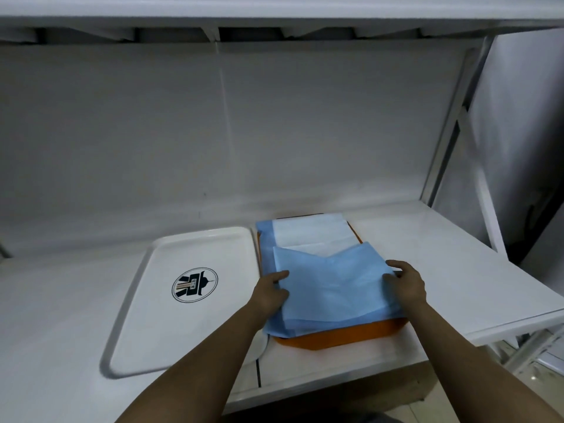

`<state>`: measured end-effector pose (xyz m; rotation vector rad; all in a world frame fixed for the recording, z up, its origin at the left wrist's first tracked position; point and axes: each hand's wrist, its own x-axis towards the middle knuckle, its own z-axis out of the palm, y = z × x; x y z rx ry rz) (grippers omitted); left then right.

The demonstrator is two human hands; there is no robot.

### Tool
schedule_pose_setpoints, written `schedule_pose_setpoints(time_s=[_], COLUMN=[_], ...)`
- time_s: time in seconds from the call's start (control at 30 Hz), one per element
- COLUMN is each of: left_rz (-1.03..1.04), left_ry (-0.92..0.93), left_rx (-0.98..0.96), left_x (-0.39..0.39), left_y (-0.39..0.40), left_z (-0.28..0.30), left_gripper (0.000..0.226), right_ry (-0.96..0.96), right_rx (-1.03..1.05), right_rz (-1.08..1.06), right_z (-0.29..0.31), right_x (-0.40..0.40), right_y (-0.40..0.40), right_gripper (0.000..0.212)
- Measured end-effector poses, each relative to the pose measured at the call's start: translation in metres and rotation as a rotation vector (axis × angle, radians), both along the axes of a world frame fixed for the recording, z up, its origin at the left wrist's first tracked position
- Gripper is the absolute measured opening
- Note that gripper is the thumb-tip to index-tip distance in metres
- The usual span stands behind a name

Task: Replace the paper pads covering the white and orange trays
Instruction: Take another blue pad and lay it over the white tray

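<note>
You are working on the orange tray [341, 337], which sits on the desk [427, 248] just right of the white tray [183, 300]. The white tray lies bare, with no pad on it. Your left hand [270, 290] and right hand [407, 283] each grip a side edge of the folded blue pad [332, 288] lying on the orange tray. Next, I judge, you either spread the pad flat or lift it off; watch the loose layers beneath.

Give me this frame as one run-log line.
left hand: grips blue pad | right hand: grips blue pad | orange tray: under pad | white tray: bare
</note>
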<state>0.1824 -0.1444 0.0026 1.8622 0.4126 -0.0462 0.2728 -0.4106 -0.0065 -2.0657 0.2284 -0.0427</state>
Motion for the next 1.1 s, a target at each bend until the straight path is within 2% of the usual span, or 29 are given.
schedule_pose_setpoints(time_s=[0.2, 0.4, 0.53, 0.6, 0.7, 0.8, 0.97, 1.1], left_rz=[-0.054, -0.076, -0.091, -0.103, -0.124, -0.12, -0.1, -0.049], left_ry=[0.052, 0.087, 0.106, 0.119, 0.136, 0.126, 0.098, 0.012], left_rx=[0.038, 0.073, 0.08, 0.08, 0.093, 0.07, 0.078, -0.023], left_x=[-0.002, -0.005, -0.007, -0.009, -0.009, -0.012, -0.017, -0.03], left_y=[0.0, 0.0, -0.002, -0.003, -0.006, -0.014, -0.021, -0.014], left_z=[0.002, 0.002, 0.003, 0.005, 0.008, 0.012, 0.03, 0.055], left_gripper=[0.059, 0.063, 0.065, 0.068, 0.072, 0.071, 0.066, 0.06], right_ry=[0.115, 0.04, 0.028, -0.002, 0.013, 0.012, -0.17, -0.264], right_rx=[-0.023, -0.03, -0.227, -0.179, 0.004, -0.004, 0.003, 0.017], right_rz=[-0.026, -0.029, -0.053, -0.04, 0.014, -0.007, -0.034, 0.03], right_z=[0.005, 0.012, 0.011, 0.01, 0.013, 0.018, 0.059, 0.101], right_x=[0.005, -0.001, -0.008, -0.011, -0.016, -0.022, -0.029, -0.044], right_y=[0.003, 0.007, 0.009, 0.012, 0.016, 0.022, 0.054, 0.096], right_gripper=[0.037, 0.029, 0.033, 0.037, 0.042, 0.037, 0.028, 0.022])
